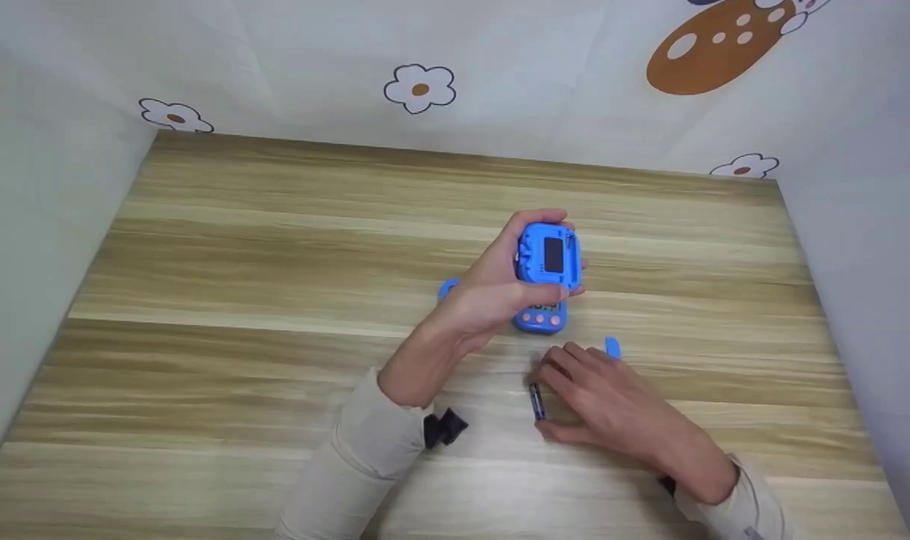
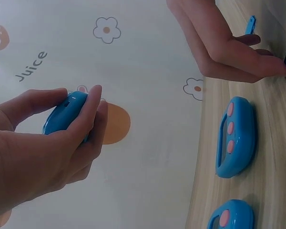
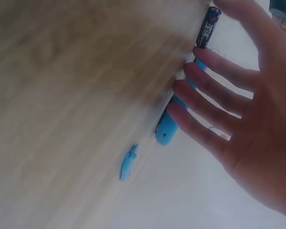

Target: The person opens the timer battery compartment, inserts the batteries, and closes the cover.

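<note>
My left hand (image 1: pixel 492 289) grips a blue digital timer (image 1: pixel 533 259), thumb across its lower edge and fingers behind it. Its back faces up in the head view, showing a dark rectangle and an uncovered battery slot along the right side. Below and to the right, my right hand (image 1: pixel 605 401) pinches a small dark battery (image 1: pixel 537 403) by its ends between thumb and index finger, low over the table. The right wrist view shows this battery (image 3: pixel 209 27) too, with the other fingers spread past it.
Another blue timer (image 1: pixel 541 321) with pink buttons lies just beyond the right hand, partly covered by the left thumb. A further blue timer (image 2: pixel 232 217) is mostly hidden behind the left wrist in the head view. Near the right knuckles lies a small blue cover (image 1: pixel 612 347).
</note>
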`<action>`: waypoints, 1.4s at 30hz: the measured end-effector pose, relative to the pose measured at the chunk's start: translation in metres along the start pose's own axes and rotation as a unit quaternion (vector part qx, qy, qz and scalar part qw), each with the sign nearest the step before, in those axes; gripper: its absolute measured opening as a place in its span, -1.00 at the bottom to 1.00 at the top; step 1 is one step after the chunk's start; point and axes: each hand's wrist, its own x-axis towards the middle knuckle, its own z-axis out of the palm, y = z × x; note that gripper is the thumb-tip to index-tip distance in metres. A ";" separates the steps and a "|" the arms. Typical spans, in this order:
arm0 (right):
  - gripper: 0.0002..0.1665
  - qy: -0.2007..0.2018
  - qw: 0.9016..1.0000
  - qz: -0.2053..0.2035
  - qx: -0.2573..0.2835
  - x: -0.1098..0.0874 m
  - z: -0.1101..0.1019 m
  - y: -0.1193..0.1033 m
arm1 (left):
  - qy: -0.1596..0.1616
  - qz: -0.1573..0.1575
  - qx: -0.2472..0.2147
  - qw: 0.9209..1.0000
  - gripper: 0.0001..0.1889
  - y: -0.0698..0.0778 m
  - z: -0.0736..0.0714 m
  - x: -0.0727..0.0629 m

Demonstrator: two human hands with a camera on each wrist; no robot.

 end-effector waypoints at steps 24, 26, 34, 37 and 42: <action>-0.51 0.253 0.965 0.062 0.027 0.014 -0.115 0.031 | -0.027 0.004 0.031 0.999 -0.25 -0.006 0.006 0.000; -0.52 0.254 0.965 0.064 0.036 0.013 -0.116 0.033 | -0.025 -0.003 0.033 0.999 -0.27 -0.005 0.007 0.000; -0.53 0.245 0.957 0.076 0.139 0.014 -0.118 0.036 | -0.036 0.018 0.024 0.999 -0.34 -0.003 0.005 0.000; -0.49 0.242 0.953 0.086 0.163 0.015 -0.118 0.035 | -0.037 0.033 0.038 0.998 -0.35 -0.003 0.004 0.000; -0.39 0.243 0.940 0.097 0.218 0.017 -0.117 0.036 | -0.041 0.057 0.055 0.996 -0.35 -0.002 0.004 -0.001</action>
